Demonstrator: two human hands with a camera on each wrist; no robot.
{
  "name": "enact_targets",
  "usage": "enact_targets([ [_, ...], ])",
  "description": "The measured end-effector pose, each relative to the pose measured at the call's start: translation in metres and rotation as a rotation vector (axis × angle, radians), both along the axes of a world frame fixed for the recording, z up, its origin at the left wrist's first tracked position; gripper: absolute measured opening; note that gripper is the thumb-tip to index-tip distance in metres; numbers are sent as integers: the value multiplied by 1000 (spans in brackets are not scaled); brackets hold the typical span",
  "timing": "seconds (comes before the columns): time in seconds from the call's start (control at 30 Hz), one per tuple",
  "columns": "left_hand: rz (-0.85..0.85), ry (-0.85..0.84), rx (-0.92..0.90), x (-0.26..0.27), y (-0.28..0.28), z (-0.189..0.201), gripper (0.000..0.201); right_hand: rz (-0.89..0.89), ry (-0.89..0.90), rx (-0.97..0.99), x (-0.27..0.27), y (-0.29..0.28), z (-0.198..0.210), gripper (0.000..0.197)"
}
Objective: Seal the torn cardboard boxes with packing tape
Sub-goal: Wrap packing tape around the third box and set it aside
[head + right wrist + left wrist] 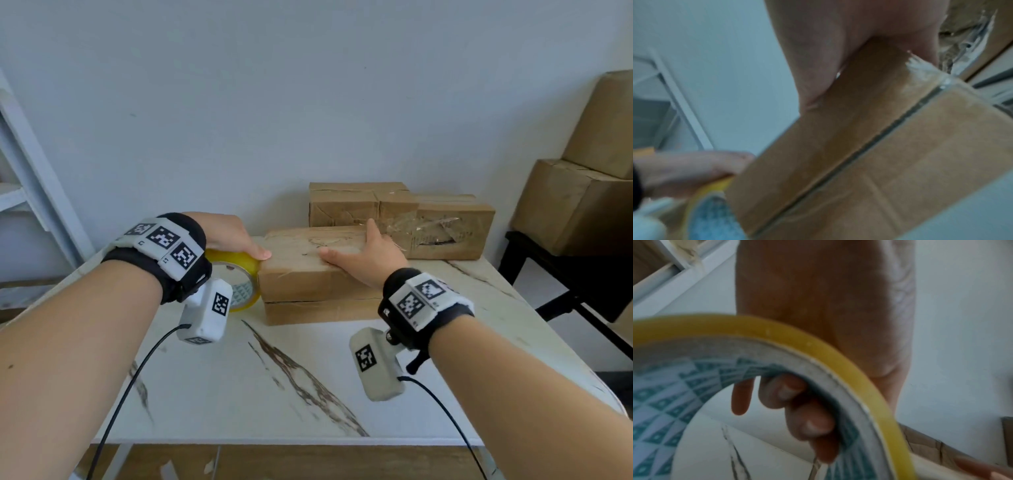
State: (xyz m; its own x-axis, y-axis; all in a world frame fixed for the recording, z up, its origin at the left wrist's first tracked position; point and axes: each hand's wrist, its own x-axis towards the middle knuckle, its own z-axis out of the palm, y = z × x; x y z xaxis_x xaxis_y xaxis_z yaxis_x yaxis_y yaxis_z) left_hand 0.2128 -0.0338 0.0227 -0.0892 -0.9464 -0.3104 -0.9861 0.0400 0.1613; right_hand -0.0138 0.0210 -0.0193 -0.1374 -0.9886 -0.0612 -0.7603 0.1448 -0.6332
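A brown cardboard box lies on the marble table, stacked on a flatter box. My left hand grips a yellowish roll of packing tape at the box's left end, with the fingers curled through the roll's core and the thumb over its rim. My right hand lies flat with straight fingers on the top of the box, pressing it down. The left hand with the tape roll shows at the lower left of the right wrist view.
Two more worn boxes with torn old tape stand behind, against the wall. Bigger cartons are stacked on a dark stand at the right. A white frame leans at the left. The marble table stretches toward me.
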Motion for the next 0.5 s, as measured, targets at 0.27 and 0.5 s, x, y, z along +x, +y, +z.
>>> enact_targets([
  [0.27, 21, 133, 50, 5, 3, -6, 51, 2, -29, -47, -8, -7, -2, 57],
  [0.5, 68, 188, 32, 7, 8, -10, 51, 37, 76, -25, -7, -4, 2, 51],
])
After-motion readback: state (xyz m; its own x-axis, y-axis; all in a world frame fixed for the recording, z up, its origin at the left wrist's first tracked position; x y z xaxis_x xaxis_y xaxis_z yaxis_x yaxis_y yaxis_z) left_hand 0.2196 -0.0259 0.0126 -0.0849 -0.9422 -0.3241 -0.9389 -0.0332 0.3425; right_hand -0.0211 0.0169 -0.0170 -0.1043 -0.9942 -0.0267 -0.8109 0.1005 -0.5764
